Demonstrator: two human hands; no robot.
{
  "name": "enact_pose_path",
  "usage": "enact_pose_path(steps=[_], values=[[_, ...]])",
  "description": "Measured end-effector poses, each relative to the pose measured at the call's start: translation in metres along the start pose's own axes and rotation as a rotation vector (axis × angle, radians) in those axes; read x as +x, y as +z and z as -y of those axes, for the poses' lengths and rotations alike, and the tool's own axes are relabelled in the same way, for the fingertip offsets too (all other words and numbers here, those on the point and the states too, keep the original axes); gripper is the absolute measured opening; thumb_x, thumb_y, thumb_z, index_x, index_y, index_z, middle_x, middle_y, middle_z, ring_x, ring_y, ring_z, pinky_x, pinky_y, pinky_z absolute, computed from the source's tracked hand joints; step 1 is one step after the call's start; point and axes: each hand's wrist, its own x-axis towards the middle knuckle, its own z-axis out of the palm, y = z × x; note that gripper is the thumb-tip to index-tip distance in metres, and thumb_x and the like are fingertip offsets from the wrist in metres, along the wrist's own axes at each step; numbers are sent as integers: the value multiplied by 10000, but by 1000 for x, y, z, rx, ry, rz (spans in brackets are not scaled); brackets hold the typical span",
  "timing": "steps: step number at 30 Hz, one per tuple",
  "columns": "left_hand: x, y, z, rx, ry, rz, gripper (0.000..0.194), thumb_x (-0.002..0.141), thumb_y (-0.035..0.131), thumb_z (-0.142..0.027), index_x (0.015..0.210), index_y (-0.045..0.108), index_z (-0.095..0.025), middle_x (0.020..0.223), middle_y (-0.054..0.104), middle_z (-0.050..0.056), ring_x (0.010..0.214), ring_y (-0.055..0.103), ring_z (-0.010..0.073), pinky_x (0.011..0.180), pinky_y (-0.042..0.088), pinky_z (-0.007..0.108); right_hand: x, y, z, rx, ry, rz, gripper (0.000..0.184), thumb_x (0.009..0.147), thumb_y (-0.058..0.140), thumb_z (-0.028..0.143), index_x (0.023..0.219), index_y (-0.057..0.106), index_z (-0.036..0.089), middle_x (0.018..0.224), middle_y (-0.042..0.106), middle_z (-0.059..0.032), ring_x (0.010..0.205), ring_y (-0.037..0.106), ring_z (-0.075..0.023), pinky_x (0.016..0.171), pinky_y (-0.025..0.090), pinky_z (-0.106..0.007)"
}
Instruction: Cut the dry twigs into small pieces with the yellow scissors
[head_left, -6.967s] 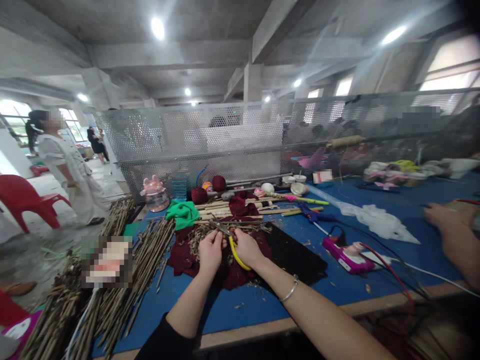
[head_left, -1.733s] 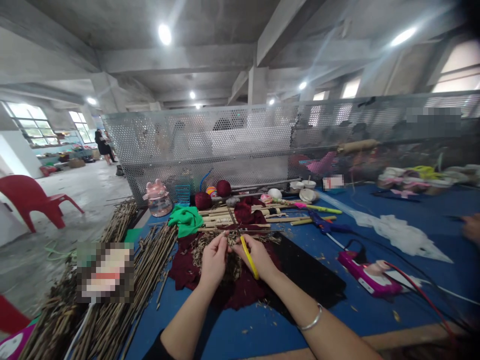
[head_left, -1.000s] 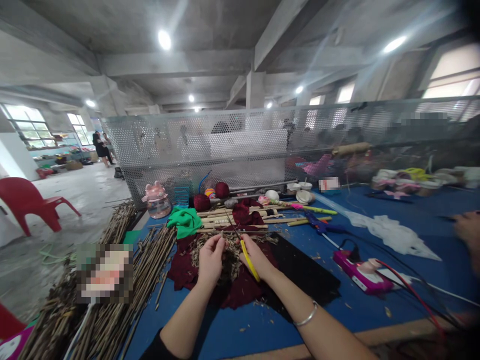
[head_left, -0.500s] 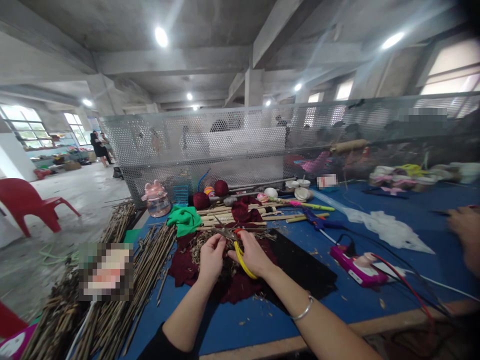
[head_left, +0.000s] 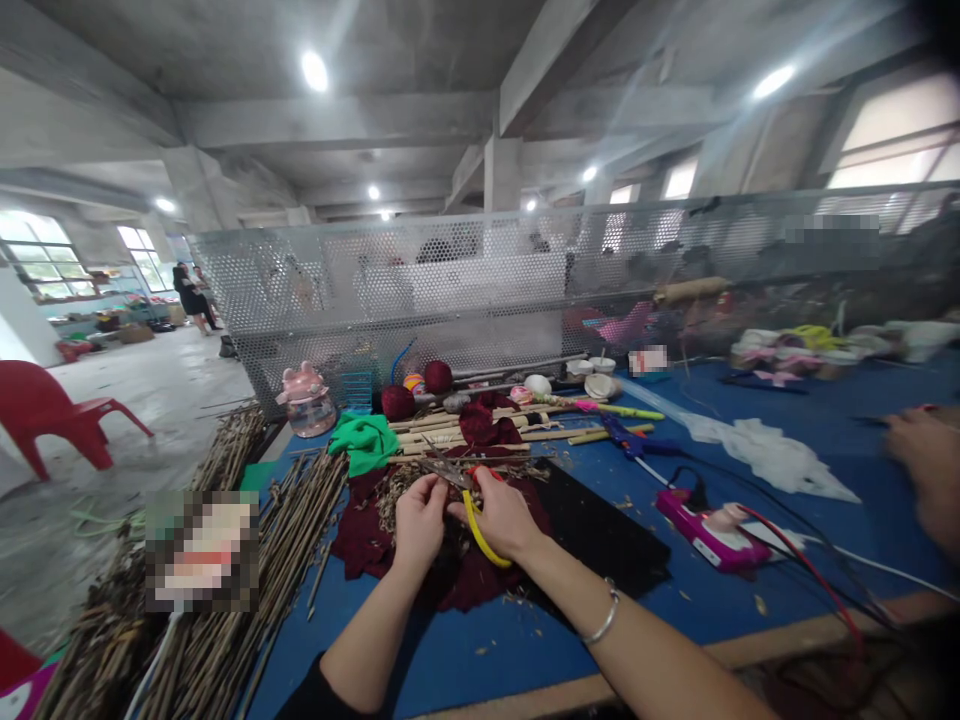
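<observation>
My right hand [head_left: 504, 517] is closed around scissors [head_left: 475, 525] with a yellow handle loop. Their blades point up and left, close above the fingertips of my left hand. My left hand [head_left: 420, 527] is pinched; what lies between the fingers is too small to make out. Beneath both hands, a heap of dried, curled plant pieces [head_left: 390, 492] rests on a dark red cloth [head_left: 360, 545]. A black sheet [head_left: 600, 540] lies to the right, partly under the cloth.
Bundles of thin dry sticks [head_left: 277, 545] lie at left. Behind are a green cloth [head_left: 364, 440], a pink-lidded jar [head_left: 309, 400], dark red yarn balls [head_left: 397, 403] and peeled sticks. At right are a blue glue gun [head_left: 626, 437], a purple power strip [head_left: 709, 530] with cords and a co-worker's hand [head_left: 922, 450].
The scissors' blades have swung from pointing away to pointing left, toward my left fingertips. My left hand stays pinched over the heap. A person in white at far left is gone from view.
</observation>
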Motion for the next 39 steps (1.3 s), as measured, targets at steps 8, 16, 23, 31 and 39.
enact_pose_path(steps=[8, 16, 23, 31, 39], values=[[-1, 0, -1, 14, 2, -10, 229, 750, 519, -338, 799, 602, -130, 721, 643, 55, 678, 581, 157, 656, 444, 248, 0, 3, 0, 11, 26, 38, 329, 721, 556, 471, 861, 431, 201, 775, 601, -24, 699, 565, -165, 563, 276, -227], [0, -6, -8, 238, 117, 23, 186, 767, 477, -282, 713, 602, -155, 681, 629, 27, 657, 549, 146, 641, 411, 238, -1, 1, 4, 19, -35, 37, 344, 725, 551, 442, 906, 423, 179, 915, 569, -81, 843, 543, -202, 655, 321, -253], [-1, -4, -8, 230, 77, 12, 189, 762, 478, -291, 773, 607, -153, 742, 654, 50, 702, 583, 165, 675, 430, 262, 0, -1, -1, 55, 20, 91, 314, 719, 567, 436, 869, 434, 194, 811, 591, -31, 717, 555, -164, 584, 283, -229], [2, -3, 3, 149, 23, 19, 207, 745, 496, -317, 788, 602, -143, 735, 649, 56, 691, 585, 167, 667, 438, 268, 3, -3, -4, 19, 21, 92, 335, 694, 580, 481, 813, 455, 195, 753, 592, -10, 648, 539, -143, 534, 243, -222], [2, -2, 7, 128, -30, 9, 248, 748, 481, -340, 802, 607, -133, 690, 627, 37, 638, 555, 149, 607, 423, 246, 1, 0, -3, -37, 66, 96, 360, 693, 570, 519, 824, 479, 197, 759, 594, -18, 665, 544, -152, 533, 234, -231]])
